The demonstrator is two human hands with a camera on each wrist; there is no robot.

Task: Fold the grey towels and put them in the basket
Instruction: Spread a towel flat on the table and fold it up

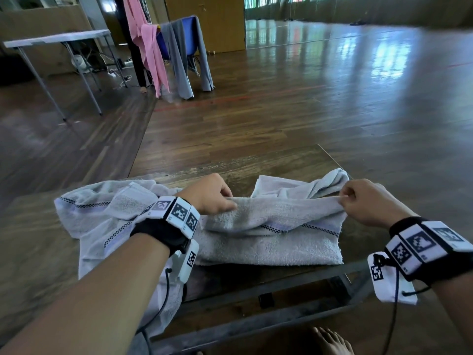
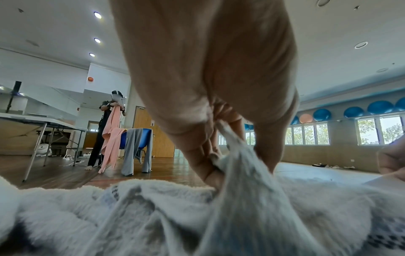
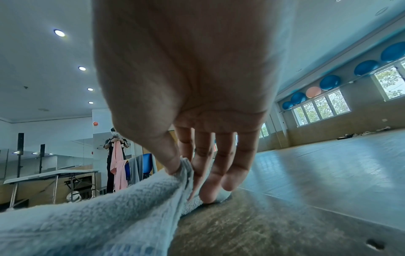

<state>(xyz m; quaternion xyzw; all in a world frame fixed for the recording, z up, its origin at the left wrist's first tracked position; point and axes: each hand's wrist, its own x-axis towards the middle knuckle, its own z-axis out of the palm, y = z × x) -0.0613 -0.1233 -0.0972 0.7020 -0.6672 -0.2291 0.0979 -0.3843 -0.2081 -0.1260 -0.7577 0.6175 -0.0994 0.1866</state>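
Two hands, left hand [image 1: 212,194] and right hand [image 1: 368,201], each grip pinching folded edge of grey towel [image 1: 271,239]; checkered stripe, probably doubled.

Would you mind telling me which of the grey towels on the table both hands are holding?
The grey terry towel on the right: the left hand and right hand pinch its raised fold. The other grey towel lies crumpled at the left, ungripped.
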